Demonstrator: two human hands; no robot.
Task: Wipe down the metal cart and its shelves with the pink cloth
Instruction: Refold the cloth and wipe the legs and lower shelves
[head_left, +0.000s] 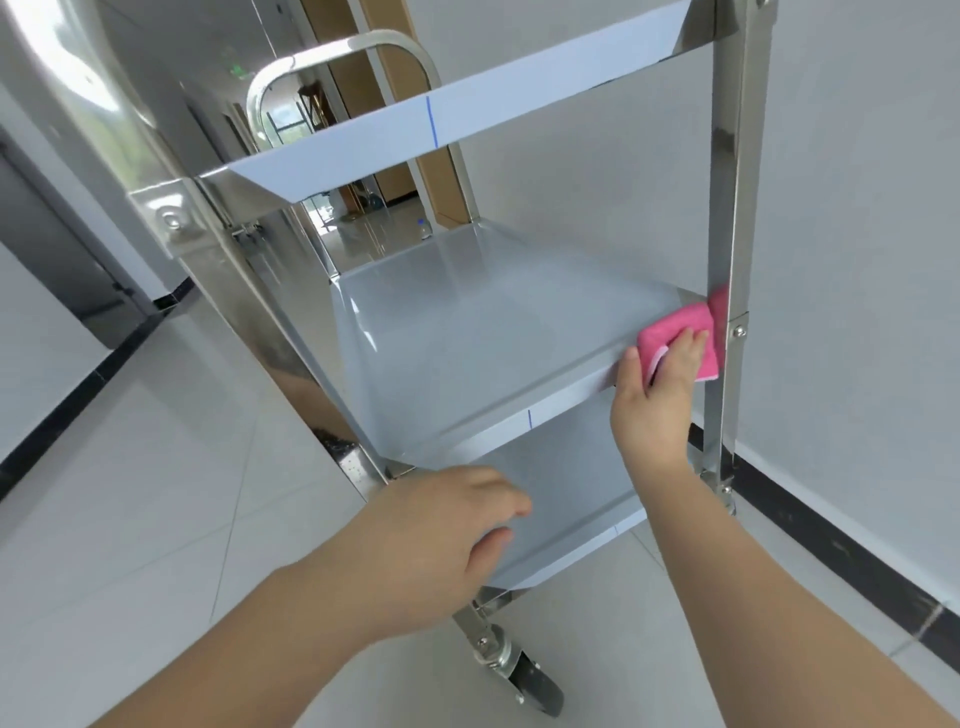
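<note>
A pink cloth (685, 338) lies against the silver-grey metal cart (467, 332), above pale floor tiles (156, 467).

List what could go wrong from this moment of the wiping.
1. The steel cart stands on a caster wheel; a push from the right hand might roll it.
2. The pink cloth is jammed against the upright post and could snag there.
3. The left hand hovers near the bottom shelf's edge and might scrape it.

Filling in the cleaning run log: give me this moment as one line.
step: wiping middle shelf | right hand: presses pink cloth at front right corner by post | left hand: above bottom shelf, holds nothing
</note>
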